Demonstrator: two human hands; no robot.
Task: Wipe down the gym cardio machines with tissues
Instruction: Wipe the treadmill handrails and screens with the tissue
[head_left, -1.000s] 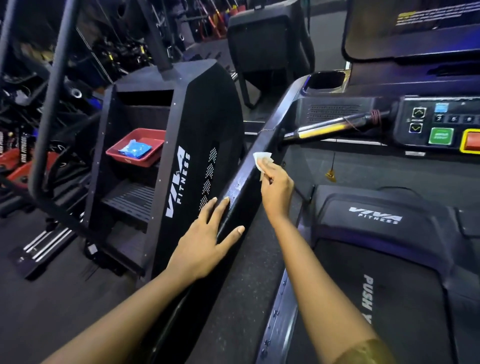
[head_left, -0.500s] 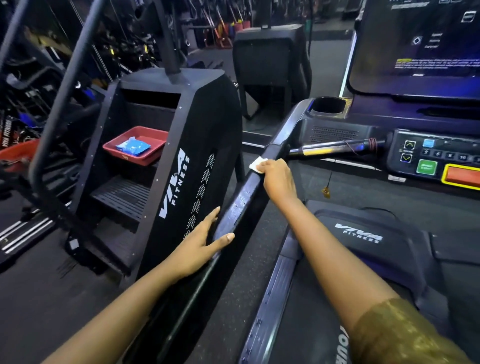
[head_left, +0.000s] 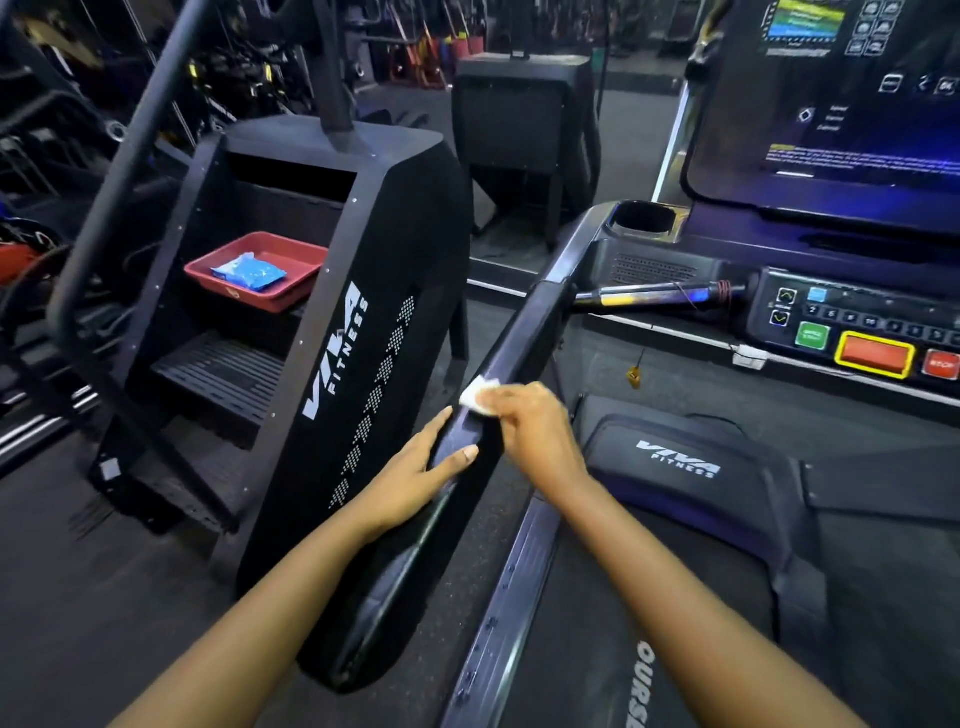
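Note:
A black treadmill fills the right half, and its left handrail (head_left: 524, 332) runs diagonally from bottom centre up to the console. My right hand (head_left: 530, 426) pinches a small folded white tissue (head_left: 478, 396) and presses it on top of the handrail, about midway along. My left hand (head_left: 415, 478) rests flat on the handrail just below, fingers straight and thumb spread over the rail's top.
A black VIVA FITNESS stair climber (head_left: 363, 332) stands close on the left, with a red tray (head_left: 296, 291) holding a blue packet (head_left: 249, 271) on its step. The treadmill console (head_left: 852, 327) with buttons and a lit screen (head_left: 852, 88) sits at right. More gym equipment crowds the background.
My right hand has slid the tissue back down the handrail toward me, from near the console end to midway. My left hand stays resting on the rail.

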